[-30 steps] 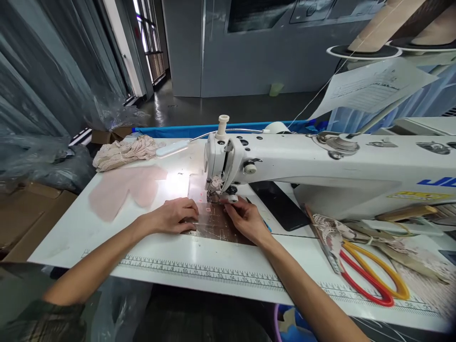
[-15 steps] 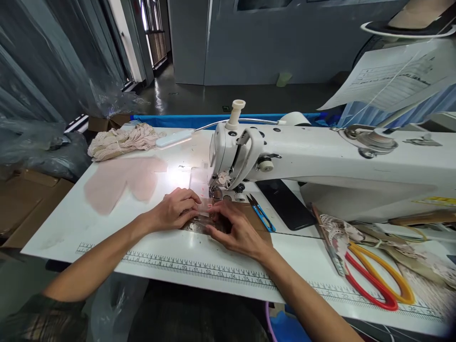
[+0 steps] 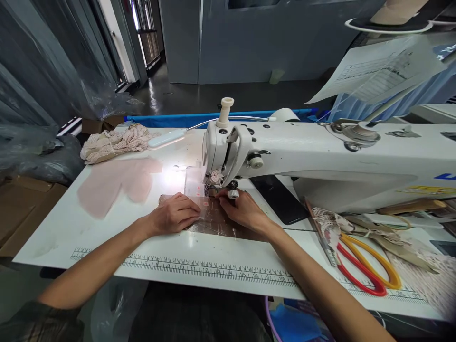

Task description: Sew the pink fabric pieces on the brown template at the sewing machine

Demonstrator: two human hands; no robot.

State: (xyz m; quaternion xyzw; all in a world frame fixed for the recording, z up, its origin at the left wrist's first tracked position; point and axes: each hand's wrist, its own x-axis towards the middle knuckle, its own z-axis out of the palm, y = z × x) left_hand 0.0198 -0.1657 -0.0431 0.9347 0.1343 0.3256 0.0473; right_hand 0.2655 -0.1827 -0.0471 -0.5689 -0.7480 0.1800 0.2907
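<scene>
A brown translucent sheet [image 3: 213,227] lies on the sewing machine's bed, its far edge close to the needle area. My left hand [image 3: 176,213] rests on the sheet's left part, fingers lightly bent and pressing down, not wrapped round anything. To the right of the presser foot [image 3: 207,190], my right hand [image 3: 245,211] lies over the sheet with thumb and forefinger apart; the machine head hides some fingertips. A clear plate with red marks [image 3: 194,179] sits left of the needle, partly beneath the sheet. The sewing machine [image 3: 285,147] has its lit head between and beyond my hands.
Pale pink cut pieces [image 3: 114,185] and a lace bundle [image 3: 117,142] lie at the left. A black phone [image 3: 280,199] lies under the machine arm. Red and yellow scissors [image 3: 370,266] and lace scraps [image 3: 420,275] are at the right. A printed ruler [image 3: 185,267] runs along the front edge.
My right hand has moved right and away from me, beside the presser foot. The brown sheet now shows spread flat between my hands. The blue thread snips are no longer visible.
</scene>
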